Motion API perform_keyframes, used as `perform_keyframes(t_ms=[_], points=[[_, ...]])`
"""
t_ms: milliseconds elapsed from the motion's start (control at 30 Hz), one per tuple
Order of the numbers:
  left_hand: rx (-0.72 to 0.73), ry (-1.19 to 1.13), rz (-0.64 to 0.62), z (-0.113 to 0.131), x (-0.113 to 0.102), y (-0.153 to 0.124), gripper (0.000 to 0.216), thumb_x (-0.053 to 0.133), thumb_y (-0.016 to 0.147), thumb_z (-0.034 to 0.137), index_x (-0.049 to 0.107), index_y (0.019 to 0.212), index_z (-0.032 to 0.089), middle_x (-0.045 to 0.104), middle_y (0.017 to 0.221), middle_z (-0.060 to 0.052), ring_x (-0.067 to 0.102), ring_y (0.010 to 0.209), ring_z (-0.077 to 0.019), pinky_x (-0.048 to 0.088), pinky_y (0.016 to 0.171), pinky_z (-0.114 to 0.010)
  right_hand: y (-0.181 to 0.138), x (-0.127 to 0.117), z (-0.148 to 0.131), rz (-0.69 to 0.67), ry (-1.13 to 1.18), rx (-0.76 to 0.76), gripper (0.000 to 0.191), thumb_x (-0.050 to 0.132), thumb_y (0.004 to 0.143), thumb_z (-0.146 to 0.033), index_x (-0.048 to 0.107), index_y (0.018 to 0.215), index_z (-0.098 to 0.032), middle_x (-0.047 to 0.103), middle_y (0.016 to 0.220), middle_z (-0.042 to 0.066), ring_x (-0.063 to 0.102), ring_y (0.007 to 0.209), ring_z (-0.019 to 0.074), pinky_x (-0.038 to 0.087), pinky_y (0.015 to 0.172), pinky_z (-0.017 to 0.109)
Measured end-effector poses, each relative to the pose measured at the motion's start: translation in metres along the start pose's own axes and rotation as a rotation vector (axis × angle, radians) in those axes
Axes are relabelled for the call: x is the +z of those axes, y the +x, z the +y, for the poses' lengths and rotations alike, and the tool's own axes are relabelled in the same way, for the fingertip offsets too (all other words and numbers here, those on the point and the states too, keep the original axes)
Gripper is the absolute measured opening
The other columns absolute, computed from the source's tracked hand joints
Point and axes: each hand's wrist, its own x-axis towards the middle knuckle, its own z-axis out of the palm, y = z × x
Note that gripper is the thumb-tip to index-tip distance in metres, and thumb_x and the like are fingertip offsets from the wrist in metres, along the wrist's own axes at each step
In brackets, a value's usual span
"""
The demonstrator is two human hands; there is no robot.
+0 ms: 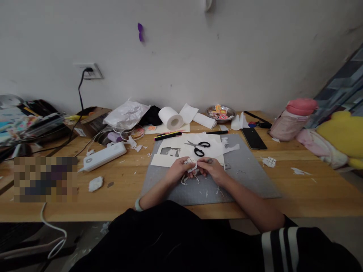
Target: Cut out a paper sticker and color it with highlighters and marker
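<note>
Paper cutout (190,161) marked with black lines sits between the two hands, above the near half of a grey cutting mat (249,177). The left hand (178,170) pinches it, thumb on top; the right hand's (214,170) grip is pressed together at the cutout's right edge, fingers partly hidden. Thin curled scraps (195,178) show just below the hands, and smaller shreds are scattered over the mat.

Just beyond the hands, scissors (197,146) with black handles lie slightly parted on sheets of white paper (213,140), one sheet having a window cut in it. A black marker (168,136) lies across the paper's far left edge. Right of the mat, another lined paper piece (269,162) rests on the wooden bench (300,200), with a dark phone (253,138) farther back. Behind the paper stand a toilet roll (167,115) and a metal bowl (224,120) holding colourful pieces.
</note>
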Motion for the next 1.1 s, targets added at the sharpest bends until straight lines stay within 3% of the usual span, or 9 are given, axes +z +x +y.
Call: perform_keyframes(t_ms=[267,567,1100], points=[[0.001,0.070,0.011,0.0001,-0.0012,-0.0002,0.020,0.066,0.066,0.032,0.057,0.072,0.014,0.057,0.051,0.004,0.046,0.039,-0.0067,0.034,0.041,-0.019,0.0000,-0.0008,0.0005,-0.027,-0.071,0.005,0.015,0.057,0.089,-0.023,0.058,0.078,-0.012,0.049,0.054,-0.009,0.044,0.042,0.0044,0.039,0.044,0.018],[0.010,0.152,0.061,0.0017,0.0023,-0.0007,0.028,0.068,0.065,0.037,0.054,0.073,0.015,0.056,0.052,0.004,0.048,0.041,-0.0080,0.034,0.042,-0.019,-0.0007,0.0017,0.0021,0.006,-0.128,-0.023,0.022,0.054,0.090,-0.029,0.056,0.075,-0.013,0.045,0.053,-0.009,0.040,0.040,0.0043,0.037,0.043,0.018],[0.013,0.120,0.060,0.0033,0.0009,-0.0008,0.023,0.065,0.065,0.036,0.055,0.072,0.015,0.054,0.050,0.005,0.044,0.041,-0.0071,0.031,0.043,-0.019,-0.0011,0.0027,0.0019,0.033,-0.105,0.020,0.021,0.055,0.090,-0.028,0.056,0.076,-0.012,0.049,0.055,-0.008,0.044,0.042,0.0043,0.039,0.042,0.017]])
